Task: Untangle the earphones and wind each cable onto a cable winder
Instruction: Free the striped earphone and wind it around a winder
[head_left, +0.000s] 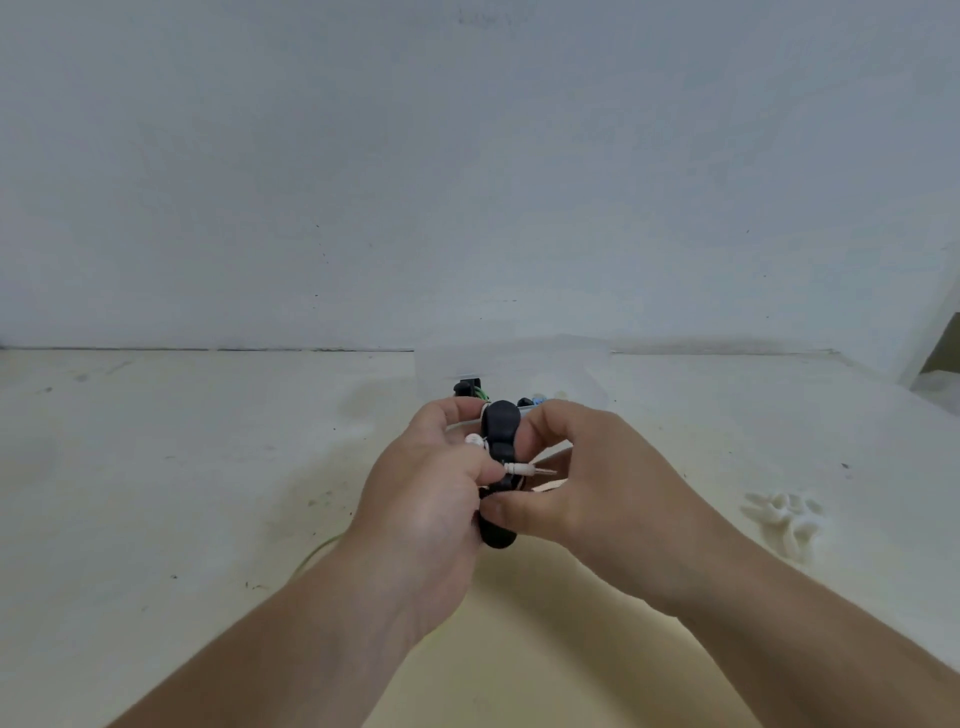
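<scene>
1. Reaching in from the bottom edge, both bare forearms met above the bench (156, 467), a pale, matt surface with stains and dark specks.
2. The left hand (431, 499) was curled round the left side of the cable winder (500, 422), with its thumb pressed down near the base of the plug (524, 469).
3. The right hand (587, 483) pinched the same winder from the right, thumb low and fingers bent round the upper lobe.
4. The winder was black, smooth and rubbery-looking, with rounded ends and a narrow waist. It was held in the air between the hands, and its middle was largely hidden by fingers.
5. A white earphone (472, 439) showed as a small bud at the waist with thin white cable beside it. How many turns were wound could not be made out.
6. A green cable (317, 551) curved on the bench and passed out of sight under the left forearm.
7. A white lump (784, 514), soft and knobbly, lay well apart on the right, too blurred to identify.
8. Behind the hands stood a clear box (519, 364), faint and translucent. It held a black piece (465, 388) with green strands and a small blue item (537, 400), both partly hidden.
9. A plain grey-white wall (467, 156) stood behind the bench.
</scene>
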